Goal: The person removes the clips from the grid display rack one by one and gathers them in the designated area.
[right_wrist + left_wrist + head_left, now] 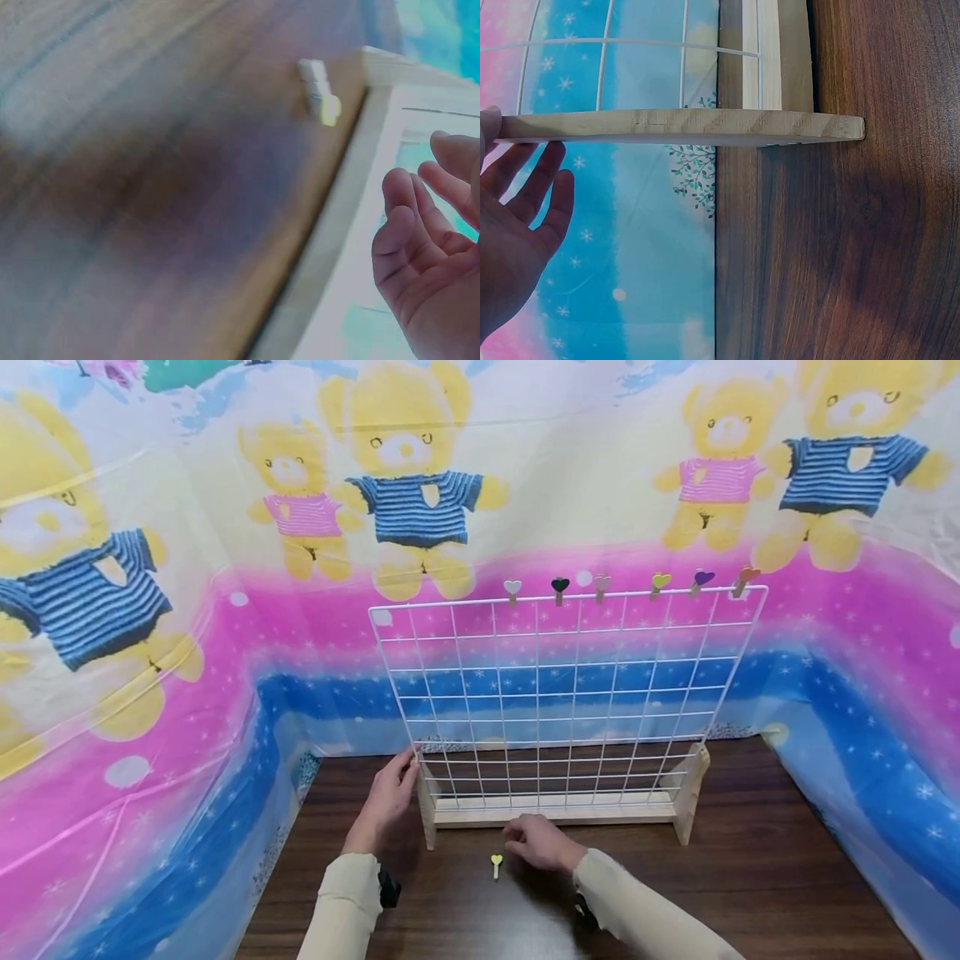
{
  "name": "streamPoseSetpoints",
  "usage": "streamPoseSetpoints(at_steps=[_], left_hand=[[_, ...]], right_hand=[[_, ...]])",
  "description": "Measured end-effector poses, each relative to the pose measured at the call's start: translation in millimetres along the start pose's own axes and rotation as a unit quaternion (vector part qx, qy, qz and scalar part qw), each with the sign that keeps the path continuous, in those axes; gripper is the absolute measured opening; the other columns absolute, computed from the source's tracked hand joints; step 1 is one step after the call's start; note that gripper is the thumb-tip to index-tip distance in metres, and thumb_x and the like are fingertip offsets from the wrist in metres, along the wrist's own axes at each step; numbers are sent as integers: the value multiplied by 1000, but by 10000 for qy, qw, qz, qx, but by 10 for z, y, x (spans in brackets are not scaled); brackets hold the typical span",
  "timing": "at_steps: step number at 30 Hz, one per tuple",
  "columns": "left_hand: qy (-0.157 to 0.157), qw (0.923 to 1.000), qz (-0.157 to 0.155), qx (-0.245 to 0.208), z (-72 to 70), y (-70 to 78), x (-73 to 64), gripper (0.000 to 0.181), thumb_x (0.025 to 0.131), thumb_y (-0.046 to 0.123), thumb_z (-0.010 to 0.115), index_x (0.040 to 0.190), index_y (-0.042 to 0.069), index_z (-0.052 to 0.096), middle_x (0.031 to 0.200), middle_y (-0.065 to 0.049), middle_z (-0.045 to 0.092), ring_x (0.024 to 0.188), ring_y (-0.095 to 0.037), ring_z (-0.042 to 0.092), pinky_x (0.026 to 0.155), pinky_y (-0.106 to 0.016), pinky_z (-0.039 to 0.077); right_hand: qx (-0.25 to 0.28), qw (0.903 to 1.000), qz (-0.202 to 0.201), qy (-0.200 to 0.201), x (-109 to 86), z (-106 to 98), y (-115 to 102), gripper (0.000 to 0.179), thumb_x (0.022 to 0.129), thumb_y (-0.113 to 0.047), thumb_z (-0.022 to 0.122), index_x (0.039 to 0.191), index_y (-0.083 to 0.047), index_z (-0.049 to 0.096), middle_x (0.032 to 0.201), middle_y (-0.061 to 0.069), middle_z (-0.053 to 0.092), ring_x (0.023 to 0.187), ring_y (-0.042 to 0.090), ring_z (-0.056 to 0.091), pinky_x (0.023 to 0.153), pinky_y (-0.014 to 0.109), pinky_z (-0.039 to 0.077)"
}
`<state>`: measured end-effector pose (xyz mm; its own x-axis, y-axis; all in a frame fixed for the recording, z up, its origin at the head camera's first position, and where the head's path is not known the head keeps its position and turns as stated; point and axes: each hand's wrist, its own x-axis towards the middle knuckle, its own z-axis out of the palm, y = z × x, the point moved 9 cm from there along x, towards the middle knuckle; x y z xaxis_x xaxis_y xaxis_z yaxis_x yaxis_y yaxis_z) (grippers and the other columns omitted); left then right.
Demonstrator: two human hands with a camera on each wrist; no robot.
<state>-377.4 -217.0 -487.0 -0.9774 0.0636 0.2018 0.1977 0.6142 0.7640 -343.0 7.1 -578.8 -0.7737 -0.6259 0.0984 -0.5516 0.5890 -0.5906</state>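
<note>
A white wire grid panel (537, 693) stands upright in a wooden base. My left hand (390, 793) holds the top of the base's left wooden upright (682, 124), thumb on one side and fingers on the other. On the table in front of the base lies a small clothespin with a yellow heart (496, 865). Just right of it hovers my right hand (543, 842), its fingers loosely bent and holding nothing; the right wrist view shows the clothespin (321, 94) apart from the fingers.
Several heart clothespins sit along the grid's top edge, among them a white one (513, 589), a dark green one (560, 587) and an orange one (746, 578). The dark wooden table (757, 860) is bordered by a bear-printed cloth (570, 518).
</note>
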Motion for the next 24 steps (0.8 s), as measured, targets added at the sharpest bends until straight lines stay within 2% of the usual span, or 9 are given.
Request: streamPoseSetpoints(at_steps=[5,10,13,20,24], left_hand=[[-9,10000,54,4,-5,13,-2,41,102,16,44,142,13,44,138,-17,47,122,-33,47,93,-51,42],[-13,10000,65,9,0,2,0,40,102,17,45,142,13,44,138,-18,47,122,-33,47,93,-51,42],[10,9999,98,28,-4,6,1,41,102,17,45,142,13,45,135,-19,49,120,-33,49,91,-51,44],[-35,9999,95,32,-6,14,-4,41,102,17,45,143,11,44,135,-19,49,120,-34,49,90,-51,43],[-45,9999,115,37,-8,24,-1,41,102,17,44,142,11,44,136,-19,49,122,-35,47,91,-52,43]], right_hand=[[-120,9990,-373,223,-16,-333,-199,16,89,-10,64,103,-3,68,86,-2,63,78,9,57,69,26,48],[-471,9956,-712,392,-59,-635,-415,19,90,-14,64,107,-5,68,90,-1,63,74,6,57,65,24,48],[-640,9943,-753,412,-74,-828,-531,20,91,-16,64,109,-7,67,92,-2,61,72,5,55,64,23,47],[-860,9900,-877,700,-90,-1335,-831,21,91,-18,65,110,-10,68,98,-2,63,81,7,59,70,26,50],[-921,9868,-998,887,-96,-1614,-1032,21,91,-17,66,111,-11,68,94,-4,60,74,4,56,64,22,48]])
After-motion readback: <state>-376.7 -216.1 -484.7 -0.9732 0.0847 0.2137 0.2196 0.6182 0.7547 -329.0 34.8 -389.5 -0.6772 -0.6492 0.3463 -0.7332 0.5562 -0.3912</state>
